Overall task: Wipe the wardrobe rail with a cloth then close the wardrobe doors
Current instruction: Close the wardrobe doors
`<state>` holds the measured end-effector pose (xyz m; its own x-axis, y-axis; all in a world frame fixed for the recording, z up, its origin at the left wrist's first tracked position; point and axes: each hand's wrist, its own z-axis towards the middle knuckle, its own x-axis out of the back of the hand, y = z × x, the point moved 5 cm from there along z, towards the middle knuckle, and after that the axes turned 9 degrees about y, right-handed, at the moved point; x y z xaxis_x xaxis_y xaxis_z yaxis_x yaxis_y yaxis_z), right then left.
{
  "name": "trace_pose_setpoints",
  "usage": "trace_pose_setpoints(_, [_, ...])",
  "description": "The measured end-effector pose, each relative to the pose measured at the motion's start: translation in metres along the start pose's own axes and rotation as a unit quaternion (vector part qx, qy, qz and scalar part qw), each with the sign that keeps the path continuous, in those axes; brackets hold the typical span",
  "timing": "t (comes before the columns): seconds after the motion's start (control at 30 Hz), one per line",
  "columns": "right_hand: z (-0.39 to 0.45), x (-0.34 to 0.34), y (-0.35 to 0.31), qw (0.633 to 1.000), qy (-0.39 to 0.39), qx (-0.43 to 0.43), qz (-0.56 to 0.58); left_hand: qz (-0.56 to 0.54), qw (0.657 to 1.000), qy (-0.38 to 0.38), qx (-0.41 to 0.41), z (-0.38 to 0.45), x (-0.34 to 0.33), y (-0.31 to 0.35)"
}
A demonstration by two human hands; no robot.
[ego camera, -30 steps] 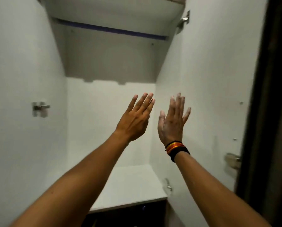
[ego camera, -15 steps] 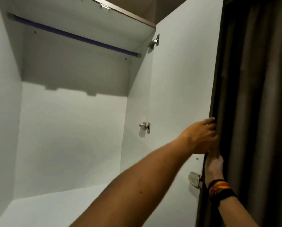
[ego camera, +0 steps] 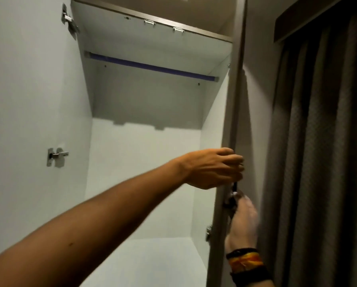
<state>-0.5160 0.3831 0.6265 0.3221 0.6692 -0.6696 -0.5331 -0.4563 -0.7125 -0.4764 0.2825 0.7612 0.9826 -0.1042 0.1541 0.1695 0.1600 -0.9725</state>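
Head view, looking up and forward into an open wardrobe. Wardrobe rail [ego camera: 152, 67]: blue-violet bar with grey end fittings, mounted high across the interior just under the top panel [ego camera: 152, 41], running from upper left to lower right; nothing hung on it; no cloth visible anywhere. Wardrobe interior [ego camera: 144, 162]: white back and side walls, upper part in shadow, white floor shelf [ego camera: 152, 262] at the bottom, bare. Right door [ego camera: 232, 112]: seen nearly edge-on, brown-grey edge facing the camera, standing at the right side of the opening; small metal fitting [ego camera: 209, 233] low on its inner side. Left hand [ego camera: 212, 167]: arm reaching across the opening from lower left, fingers curled around the door's edge, closed on it at mid height. Right hand [ego camera: 242, 222]: below the left, on the outer side of the same door, blurred; fingers up near a small dark and metallic fitting [ego camera: 232, 196] on the door edge, touching or holding not resolvable; woven wristband [ego camera: 246, 263] in black, orange and yellow at the wrist. Left door [ego camera: 28, 121]: white inner face filling the left of the frame, swung open; metal hinge [ego camera: 56, 157] at mid height, second hinge [ego camera: 69, 20] near the top. Two small metal clips [ego camera: 163, 25] under the top panel's front edge. Dark grey curtain [ego camera: 318, 162]: hanging in folds at far right, beside the right door, under a dark pelmet [ego camera: 310, 19].
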Motion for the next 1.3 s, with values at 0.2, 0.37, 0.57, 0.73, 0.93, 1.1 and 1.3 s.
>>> trace_pose_setpoints(0.2, [-0.039,-0.092,0.067,0.99,-0.108,-0.033,-0.087,-0.026,0.983,-0.163,0.075,-0.093,-0.021,-0.019])
trace_pose_setpoints(0.37, [-0.045,-0.136,0.095,0.985,-0.127,-0.008,-0.118,-0.022,0.956,-0.241,0.166,-0.123,-0.055,-0.028])
trace_pose_setpoints(0.57, [-0.027,-0.17,0.137,0.98,-0.091,-0.171,-0.042,-0.011,0.937,-0.279,0.209,-0.137,-0.091,-0.046])
trace_pose_setpoints(0.73, [-0.017,-0.191,0.158,0.978,-0.062,-0.197,0.007,0.003,0.93,-0.296,0.218,-0.154,-0.117,-0.05])
trace_pose_setpoints(0.93, [-0.003,-0.206,0.182,0.984,-0.069,-0.166,-0.01,0.013,0.925,-0.314,0.212,-0.167,-0.145,-0.056])
trace_pose_setpoints(1.1, [0.002,-0.21,0.193,0.987,-0.082,-0.004,-0.137,0.013,0.935,-0.294,0.196,-0.176,-0.155,-0.07])
trace_pose_setpoints(1.3, [0.006,-0.209,0.186,0.991,-0.097,-0.024,-0.087,0.02,0.929,-0.316,0.191,-0.179,-0.158,-0.067])
